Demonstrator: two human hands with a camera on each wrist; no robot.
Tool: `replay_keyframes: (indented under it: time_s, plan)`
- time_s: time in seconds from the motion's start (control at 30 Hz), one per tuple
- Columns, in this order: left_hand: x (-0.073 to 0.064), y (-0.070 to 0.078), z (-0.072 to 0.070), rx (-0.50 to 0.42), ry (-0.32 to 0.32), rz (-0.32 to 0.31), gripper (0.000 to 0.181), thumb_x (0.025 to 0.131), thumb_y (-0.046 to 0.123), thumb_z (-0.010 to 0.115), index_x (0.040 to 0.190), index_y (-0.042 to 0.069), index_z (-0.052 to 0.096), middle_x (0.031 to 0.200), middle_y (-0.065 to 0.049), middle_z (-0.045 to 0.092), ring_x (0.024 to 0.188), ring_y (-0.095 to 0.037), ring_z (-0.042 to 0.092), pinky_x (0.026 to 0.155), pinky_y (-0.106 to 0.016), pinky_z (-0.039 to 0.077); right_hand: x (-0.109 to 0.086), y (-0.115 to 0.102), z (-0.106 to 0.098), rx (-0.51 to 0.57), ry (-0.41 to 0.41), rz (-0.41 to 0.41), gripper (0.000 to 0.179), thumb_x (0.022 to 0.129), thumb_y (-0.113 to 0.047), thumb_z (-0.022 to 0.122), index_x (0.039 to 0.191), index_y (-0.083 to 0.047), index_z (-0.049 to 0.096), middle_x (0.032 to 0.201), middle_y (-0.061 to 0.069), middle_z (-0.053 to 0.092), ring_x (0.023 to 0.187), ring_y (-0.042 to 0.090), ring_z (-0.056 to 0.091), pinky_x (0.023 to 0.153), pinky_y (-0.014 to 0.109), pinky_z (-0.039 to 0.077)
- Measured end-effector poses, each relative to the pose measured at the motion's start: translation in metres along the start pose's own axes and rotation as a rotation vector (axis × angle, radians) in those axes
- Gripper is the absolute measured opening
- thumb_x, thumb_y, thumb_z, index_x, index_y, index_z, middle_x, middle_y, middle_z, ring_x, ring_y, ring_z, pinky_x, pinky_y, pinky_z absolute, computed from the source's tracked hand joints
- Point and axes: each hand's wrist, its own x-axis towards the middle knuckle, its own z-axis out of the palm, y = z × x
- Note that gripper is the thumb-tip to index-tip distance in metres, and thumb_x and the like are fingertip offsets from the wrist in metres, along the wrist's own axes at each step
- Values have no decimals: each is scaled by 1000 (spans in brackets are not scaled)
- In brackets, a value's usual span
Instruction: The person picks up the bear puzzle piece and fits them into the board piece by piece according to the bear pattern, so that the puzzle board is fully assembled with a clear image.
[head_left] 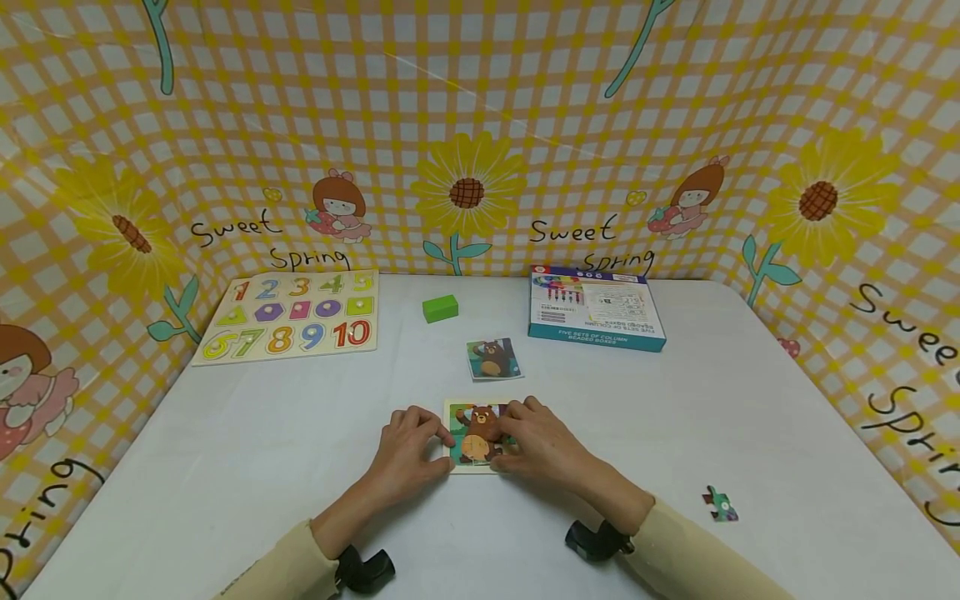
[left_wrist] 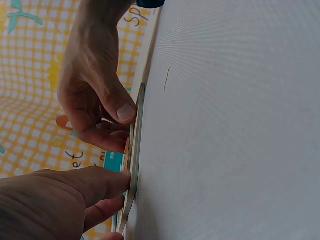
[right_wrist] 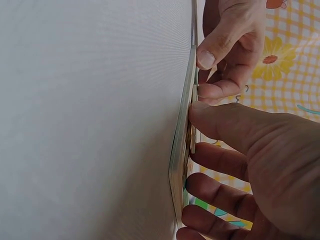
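Note:
A wooden bear jigsaw puzzle point(head_left: 472, 437) lies in its pale-framed board point(head_left: 467, 471) in front of the person. The left hand point(head_left: 408, 450) holds the board's left side, thumb at the near corner and fingers along the edge. Over the right part of the picture, the right hand point(head_left: 546, 446) pinches a puzzle piece point(right_wrist: 194, 142) between thumb and fingers; the piece sits slightly proud of the board in the right wrist view. The right fingers hide the board's right side. Beyond it lies a bear picture card point(head_left: 495, 358).
A loose green jigsaw piece point(head_left: 722, 505) lies at the right. Along the back are a number-and-shape board point(head_left: 300, 312), a green block point(head_left: 440, 308) and a flat teal-edged box point(head_left: 596, 308). A patterned cloth point(head_left: 480, 100) rises behind the white tabletop point(head_left: 300, 417).

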Motion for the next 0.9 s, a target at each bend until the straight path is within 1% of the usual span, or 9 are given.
replay_keyframes:
  time_s: [0.23,0.43,0.6,0.77,0.9]
  plan:
    - [0,1,0,1,1,3,13,72,14,74,81,18,65,103,-5,51,101,-25,41,88,-50,33,0,0,0,-10,8,-6,25,70,-28,78,89,-16,71,85,-2,58,80,13,41,68,25,34]
    - [2,4,2,-7,14,14,12,71,13,73,80,16,65,102,-5,52,100,-24,41,88,-51,33,-1,0,0,-5,1,-2,26,70,-29,80,89,-16,71,85,-2,57,80,12,40,68,25,33]
    - [5,8,6,-15,6,30,11,72,16,73,80,18,66,104,-6,53,99,-23,41,87,-51,33,-1,0,0,2,-3,10,27,69,-31,80,89,-17,70,85,-3,57,80,12,40,68,25,33]
    - [9,11,10,11,0,54,10,72,19,72,80,19,66,106,-6,54,98,-22,41,85,-49,34,-1,-1,0,12,-14,33,27,69,-32,81,89,-17,70,86,-3,57,81,12,39,70,26,33]
    - [11,12,13,-5,-6,52,11,72,18,72,82,18,67,107,-7,54,100,-23,41,86,-49,34,-1,-1,0,10,-13,30,28,69,-32,81,90,-18,70,87,-3,57,82,12,39,69,25,33]
